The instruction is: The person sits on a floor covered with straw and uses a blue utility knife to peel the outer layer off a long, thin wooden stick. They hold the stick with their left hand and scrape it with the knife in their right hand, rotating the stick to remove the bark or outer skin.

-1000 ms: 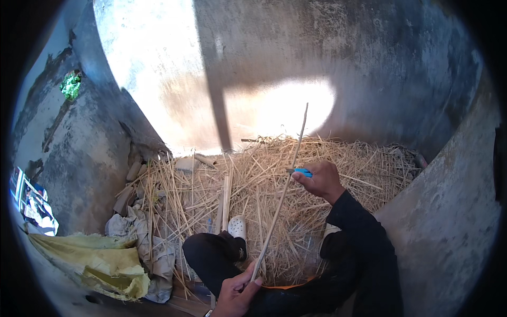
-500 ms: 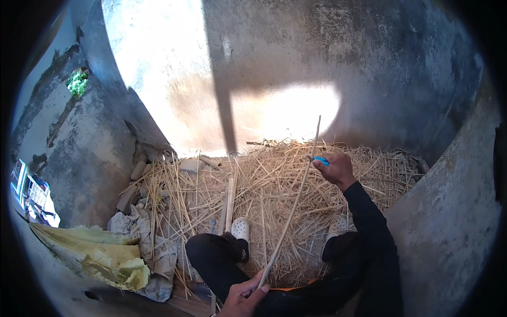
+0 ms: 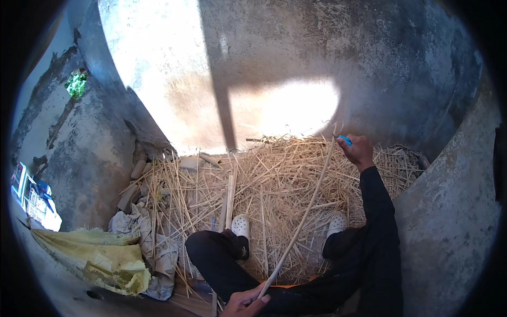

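Observation:
A long, thin, pale stick [image 3: 301, 224] slants up and away across my lap. My left hand [image 3: 244, 303] is closed round its near end, at the lower edge. Far out on the right, my right hand [image 3: 360, 151] grips a small tool with a bright blue handle [image 3: 345, 140]. Its working end meets the stick near the far tip, where a thin sliver [image 3: 339, 128] stands apart from it. The tool's blade or jaws are too small to make out.
Loose straw-like shavings [image 3: 296, 174] cover the floor round my pale clogs [image 3: 241, 226]. A flat wooden strip [image 3: 231, 201] lies by the left clog. At left are a torn yellow sheet [image 3: 100, 253] and grey cloth [image 3: 161, 259]. Concrete walls [image 3: 391, 68] stand close around.
My right hand has moved outward and to the right with the blue-handled tool, toward the stick's far tip. The stick leans further right, and a sliver now parts from its end.

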Tool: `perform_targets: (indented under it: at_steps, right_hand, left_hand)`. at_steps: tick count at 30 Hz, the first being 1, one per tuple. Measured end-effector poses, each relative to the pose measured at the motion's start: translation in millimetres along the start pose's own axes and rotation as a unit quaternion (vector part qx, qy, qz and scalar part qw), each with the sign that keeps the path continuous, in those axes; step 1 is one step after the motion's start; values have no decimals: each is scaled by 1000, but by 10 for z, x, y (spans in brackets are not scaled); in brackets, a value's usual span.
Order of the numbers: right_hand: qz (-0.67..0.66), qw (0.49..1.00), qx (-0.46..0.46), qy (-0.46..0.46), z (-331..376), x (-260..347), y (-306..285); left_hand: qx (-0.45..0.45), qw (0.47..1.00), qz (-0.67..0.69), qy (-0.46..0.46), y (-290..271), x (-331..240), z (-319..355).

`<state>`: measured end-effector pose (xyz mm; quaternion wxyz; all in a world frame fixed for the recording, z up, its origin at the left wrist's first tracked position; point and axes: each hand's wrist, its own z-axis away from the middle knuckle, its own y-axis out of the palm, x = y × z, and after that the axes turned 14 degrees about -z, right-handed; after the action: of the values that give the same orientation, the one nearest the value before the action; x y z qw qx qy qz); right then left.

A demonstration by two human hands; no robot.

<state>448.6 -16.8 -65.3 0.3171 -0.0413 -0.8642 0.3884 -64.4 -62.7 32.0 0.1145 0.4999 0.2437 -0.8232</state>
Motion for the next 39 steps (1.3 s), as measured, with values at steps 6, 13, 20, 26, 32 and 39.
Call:
perform_targets:
  at_steps: [6, 13, 20, 26, 32, 39]
  right_hand:
    - [-59, 972, -91, 206, -34, -639, -59]
    - [-146, 980, 131, 34, 388, 806, 130]
    - [-175, 952, 150, -201, 1100, 1730, 66]
    - [-189, 959, 142, -157, 989, 1540, 208]
    - [-132, 977, 89, -141, 732, 1341, 194]
    - [-147, 965, 124, -178, 993, 1480, 259]
  left_hand:
    - [19, 997, 64, -44, 59, 182, 204]
    - [1, 980, 200, 25, -261, 356, -390]
    - [27, 980, 194, 27, -280, 261, -493]
    - [32, 975, 217, 20, -227, 266, -526]
    - [36, 980, 196, 13, -198, 279, -497]
    - [58, 975, 212, 29, -199, 371, -457]
